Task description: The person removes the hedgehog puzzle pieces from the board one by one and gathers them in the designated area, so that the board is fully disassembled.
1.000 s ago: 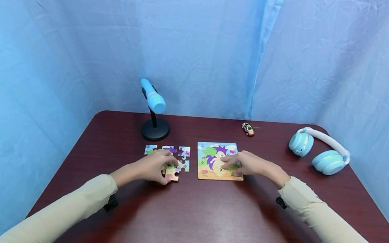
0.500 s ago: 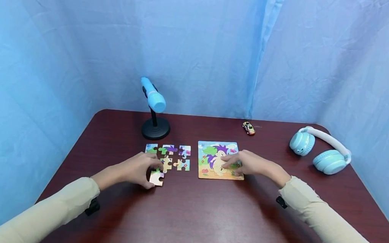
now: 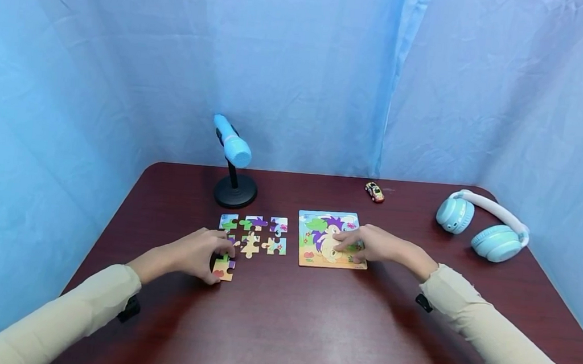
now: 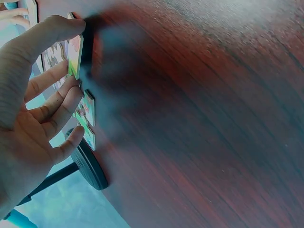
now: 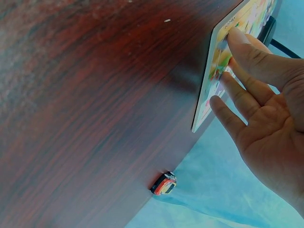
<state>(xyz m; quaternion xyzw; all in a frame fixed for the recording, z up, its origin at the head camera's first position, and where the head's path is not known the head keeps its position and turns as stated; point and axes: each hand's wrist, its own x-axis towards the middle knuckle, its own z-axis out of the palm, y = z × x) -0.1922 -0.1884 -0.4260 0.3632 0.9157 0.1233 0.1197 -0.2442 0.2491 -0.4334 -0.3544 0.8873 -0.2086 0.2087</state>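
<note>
My left hand (image 3: 194, 254) pinches a jigsaw piece (image 3: 222, 274) between thumb and fingertips, at the lower left of a group of loose pieces. In the left wrist view this piece (image 4: 75, 53) stands between the thumb and the index finger, close over the table. Several other jigsaw pieces (image 3: 252, 244) lie slightly apart in rows beyond it; one at the left is partly covered by the fingers. My right hand (image 3: 381, 247) rests its fingertips on the puzzle board (image 3: 311, 261), which shows a purple-haired cartoon animal. In the right wrist view the thumb and fingers spread over the board's edge (image 5: 204, 90).
A blue microphone (image 3: 237, 152) on a black round stand (image 3: 235, 191) is behind the pieces. A small toy car (image 3: 374, 192) sits near the table's back edge. Light blue headphones (image 3: 497, 243) lie at the right. Blue curtains surround the dark red table (image 3: 290, 330).
My left hand has moved left and slightly nearer with the jigsaw piece, from over the other pieces to their lower left corner, uncovering them. My right hand stays on the board.
</note>
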